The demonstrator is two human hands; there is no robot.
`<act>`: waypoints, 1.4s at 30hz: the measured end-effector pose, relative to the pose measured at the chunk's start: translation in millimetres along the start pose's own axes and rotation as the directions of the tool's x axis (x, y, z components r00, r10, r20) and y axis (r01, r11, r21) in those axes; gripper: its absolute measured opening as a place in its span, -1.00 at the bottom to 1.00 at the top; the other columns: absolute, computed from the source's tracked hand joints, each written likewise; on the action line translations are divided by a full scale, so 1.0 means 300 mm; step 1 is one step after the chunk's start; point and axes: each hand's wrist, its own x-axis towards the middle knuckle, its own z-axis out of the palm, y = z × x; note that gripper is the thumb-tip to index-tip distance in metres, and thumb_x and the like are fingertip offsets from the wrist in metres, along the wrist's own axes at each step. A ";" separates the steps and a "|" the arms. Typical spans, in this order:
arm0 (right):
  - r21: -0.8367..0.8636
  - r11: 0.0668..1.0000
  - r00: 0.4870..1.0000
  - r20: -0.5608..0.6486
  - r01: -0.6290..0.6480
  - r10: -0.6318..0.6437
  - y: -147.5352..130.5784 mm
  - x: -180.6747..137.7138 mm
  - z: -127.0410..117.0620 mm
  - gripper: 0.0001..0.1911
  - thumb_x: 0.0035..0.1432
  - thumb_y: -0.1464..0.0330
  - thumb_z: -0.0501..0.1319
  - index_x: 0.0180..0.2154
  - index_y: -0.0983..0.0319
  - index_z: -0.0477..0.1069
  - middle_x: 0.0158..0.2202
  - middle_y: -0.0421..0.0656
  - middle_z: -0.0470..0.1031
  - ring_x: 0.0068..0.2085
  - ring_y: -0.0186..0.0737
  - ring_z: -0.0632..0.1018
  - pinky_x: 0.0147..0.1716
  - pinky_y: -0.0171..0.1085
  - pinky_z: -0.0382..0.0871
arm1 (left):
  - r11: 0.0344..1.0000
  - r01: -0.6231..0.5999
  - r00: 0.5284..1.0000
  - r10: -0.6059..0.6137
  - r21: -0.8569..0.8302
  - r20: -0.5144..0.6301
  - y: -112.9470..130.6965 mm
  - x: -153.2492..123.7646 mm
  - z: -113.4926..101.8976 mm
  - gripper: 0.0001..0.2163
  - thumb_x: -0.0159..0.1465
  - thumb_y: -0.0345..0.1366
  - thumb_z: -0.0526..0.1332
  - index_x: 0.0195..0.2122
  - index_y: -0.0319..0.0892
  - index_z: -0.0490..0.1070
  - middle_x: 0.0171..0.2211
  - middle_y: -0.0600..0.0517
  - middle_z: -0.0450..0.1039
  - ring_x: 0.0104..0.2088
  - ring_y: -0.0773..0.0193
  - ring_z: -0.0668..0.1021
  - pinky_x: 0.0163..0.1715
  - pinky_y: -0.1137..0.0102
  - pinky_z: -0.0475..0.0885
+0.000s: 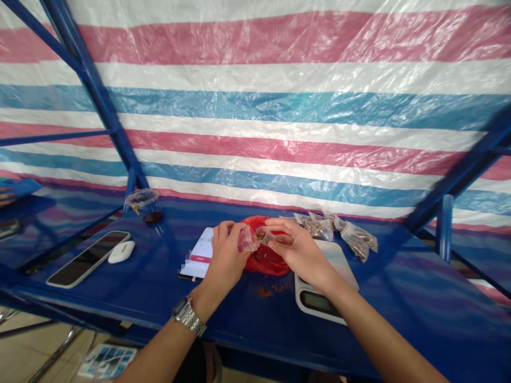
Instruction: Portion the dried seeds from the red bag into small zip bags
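My left hand [227, 247] is closed around a small clear plastic bag [247, 240], its mouth facing right. In my right hand [298, 247] is a small clear cup [263, 235] with brown bits inside, tilted towards the mouth of the little bag so that the two meet or nearly touch. Below both hands lies a red plastic bag [268, 265], open, with some dark bits showing in it. A white digital scale [339, 258] sits under my right forearm; its display cannot be read. Brown crumbs [266, 291] are scattered on the blue table in front of the red bag.
Several filled clear bags [319, 229] lie behind the scale. Left of my hands are a phone with a lit screen [199, 258], a dark-screened phone [90, 259], a white earbud case [122, 252] and a plastic cup with dark liquid [146, 205]. Blue metal frames [99, 101] flank the table.
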 end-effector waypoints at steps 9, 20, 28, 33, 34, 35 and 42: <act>-0.433 0.754 0.869 0.234 0.494 -0.435 -0.037 -0.035 0.011 -0.40 0.24 0.68 0.00 0.14 0.10 0.48 0.12 -0.11 0.55 0.19 -0.18 0.49 0.27 -0.07 0.30 | 0.995 -0.071 0.991 0.079 -0.074 0.107 0.022 -0.013 0.023 -0.69 0.31 -0.28 0.30 0.08 -0.07 0.42 0.05 -0.08 0.34 0.06 0.00 0.39 0.14 0.07 0.33; -0.535 0.738 0.894 0.080 0.411 -0.440 -0.024 -0.016 0.010 -0.48 0.28 0.62 0.02 0.16 0.15 0.45 0.16 -0.08 0.52 0.20 -0.16 0.49 0.26 -0.12 0.31 | 0.958 0.084 0.992 -0.054 -0.275 0.116 0.008 -0.011 0.027 -0.75 0.31 -0.22 0.27 0.00 -0.11 0.45 0.00 -0.10 0.34 0.08 0.05 0.40 0.21 0.11 0.29; -0.770 0.628 0.984 0.177 0.116 0.035 0.051 0.003 0.037 -0.52 0.07 0.70 0.08 -0.04 0.25 0.51 0.00 -0.02 0.57 -0.01 -0.09 0.60 0.00 -0.21 0.39 | 0.843 0.290 0.947 -0.186 -0.453 0.260 0.013 0.007 -0.023 -0.75 0.27 -0.10 0.27 -0.13 -0.13 0.46 -0.27 -0.01 0.54 -0.22 0.12 0.55 -0.11 0.25 0.44; -0.771 0.628 0.987 0.155 0.101 0.031 0.116 0.025 0.070 -0.47 0.12 0.67 0.09 0.09 0.27 0.45 0.13 0.01 0.49 0.09 -0.09 0.56 0.05 -0.21 0.39 | 0.779 0.371 0.921 -0.239 -0.505 0.308 0.011 0.002 -0.017 -0.77 0.24 -0.11 0.30 -0.18 -0.14 0.45 -0.32 0.01 0.57 -0.28 0.16 0.58 -0.22 0.32 0.46; -0.768 0.631 0.987 0.156 0.106 0.025 0.122 0.028 0.069 -0.45 0.10 0.68 0.09 0.10 0.27 0.45 0.13 0.01 0.49 0.11 -0.09 0.55 0.07 -0.20 0.38 | 0.775 0.381 0.920 -0.264 -0.504 0.290 0.008 0.001 -0.014 -0.77 0.24 -0.11 0.30 -0.20 -0.14 0.45 -0.33 0.01 0.57 -0.29 0.16 0.59 -0.23 0.32 0.46; -0.771 0.628 0.987 0.157 0.109 0.021 0.124 0.029 0.066 -0.43 0.08 0.69 0.09 0.11 0.27 0.45 0.13 0.02 0.49 0.13 -0.09 0.54 0.10 -0.20 0.36 | 0.768 0.394 0.917 -0.291 -0.504 0.273 0.004 0.000 -0.012 -0.77 0.24 -0.11 0.31 -0.20 -0.14 0.45 -0.33 0.01 0.58 -0.30 0.16 0.59 -0.24 0.33 0.46; -0.869 0.492 0.995 0.085 0.051 0.047 0.084 0.015 0.023 -0.35 0.06 0.68 0.12 0.18 0.24 0.43 0.20 0.03 0.49 0.08 -0.02 0.58 0.07 -0.14 0.40 | 0.751 0.459 0.888 -0.384 -0.475 0.253 0.013 0.006 -0.035 -0.73 0.26 -0.07 0.29 -0.16 -0.15 0.45 -0.32 0.03 0.57 -0.31 0.21 0.58 -0.24 0.36 0.43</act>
